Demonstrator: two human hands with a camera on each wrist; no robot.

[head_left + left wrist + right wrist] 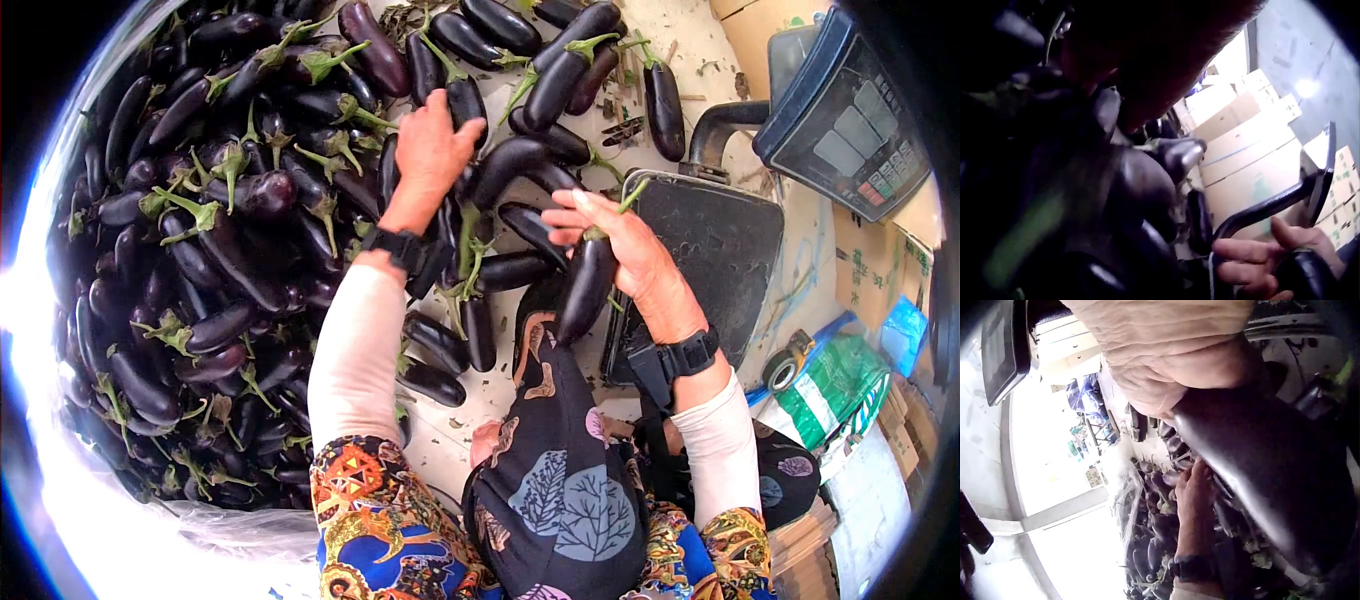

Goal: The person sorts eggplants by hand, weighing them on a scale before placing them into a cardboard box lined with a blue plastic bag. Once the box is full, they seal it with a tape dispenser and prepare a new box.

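In the head view my left hand (430, 150) reaches over the heap's right edge. Its thumb and fingers lie on either side of a dark purple eggplant (466, 102). My right hand (630, 250) holds another eggplant (588, 290) by its stem end, the body pointing down toward the lap. That same eggplant (1266, 481) looms large below the palm in the right wrist view. More eggplants (515, 165) with green stems lie between the two hands. The left wrist view is dark; the left hand's fingertips are hidden there.
A large heap of eggplants (220, 270) in clear plastic sheeting (240, 540) fills the left side. On the right stands a scale with a black platform (700, 250) and an upright display (850, 130). Beyond it are tape (780, 372), a green bag (835, 395) and cardboard (875, 265).
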